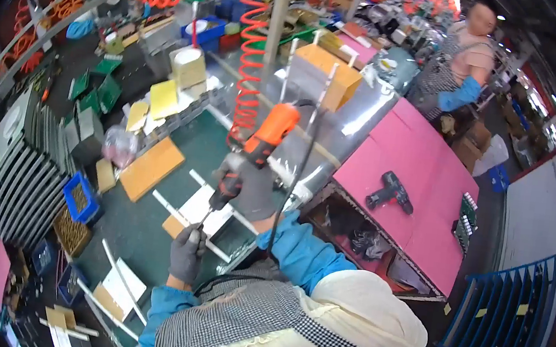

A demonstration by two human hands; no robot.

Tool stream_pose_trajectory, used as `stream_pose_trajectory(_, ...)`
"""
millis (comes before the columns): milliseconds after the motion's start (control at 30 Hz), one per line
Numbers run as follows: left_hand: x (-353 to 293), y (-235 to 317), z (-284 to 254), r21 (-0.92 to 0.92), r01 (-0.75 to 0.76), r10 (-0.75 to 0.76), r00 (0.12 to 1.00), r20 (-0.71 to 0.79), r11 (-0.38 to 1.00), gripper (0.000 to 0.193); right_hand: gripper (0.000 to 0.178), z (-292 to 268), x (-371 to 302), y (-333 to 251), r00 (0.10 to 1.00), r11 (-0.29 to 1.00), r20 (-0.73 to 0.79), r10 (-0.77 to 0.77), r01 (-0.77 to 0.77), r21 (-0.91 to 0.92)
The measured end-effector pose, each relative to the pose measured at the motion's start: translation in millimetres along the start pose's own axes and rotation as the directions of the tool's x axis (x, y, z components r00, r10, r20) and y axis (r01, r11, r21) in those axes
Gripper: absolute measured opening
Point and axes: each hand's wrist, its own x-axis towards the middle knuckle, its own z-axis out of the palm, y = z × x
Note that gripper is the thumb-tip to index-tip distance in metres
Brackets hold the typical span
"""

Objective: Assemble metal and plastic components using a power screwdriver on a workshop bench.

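My right hand, in a grey glove, is closed around an orange and black power screwdriver. Its bit points down and left, at the near side of a white panel fitted with white rails. Close to the bit's tip, my left hand, also gloved in grey, has its fingers pinched together at the panel's edge. Whatever lies between those fingertips is too small to make out. The panel rests on a dark green work surface, and a black cable hangs beside the screwdriver.
A blue bin of screws and an orange-brown board lie to the left. Another railed white panel sits nearer. On the right, a pink-topped table carries a black drill. A person stands beyond it.
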Motion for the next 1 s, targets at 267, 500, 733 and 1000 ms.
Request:
stream_pose_trajectory(267,4,3,8,0.33,-0.1,0.096,0.995,0.027,0.939,0.037,0.024,-58,19,16,0.997,0.996,-0.072,-0.003,0.01,0.087)
stream_pose_trajectory(500,-5,12,14,0.122,0.008,-0.005,1.0,-0.02,0.992,0.037,0.018,-11,1,0,0.988,0.989,-0.143,-0.053,0.072,0.131)
stream_pose_trajectory(733,-8,20,24,0.124,0.036,-0.03,0.999,-0.044,0.992,0.046,0.016,-28,6,-4,0.999,0.995,-0.021,-0.05,0.051,0.085)
stream_pose_trajectory(1000,-11,-6,-23,0.036,0.155,-0.144,0.967,-0.209,0.987,0.034,0.024,-40,41,-19,0.961,0.962,-0.055,-0.272,0.27,-0.028)
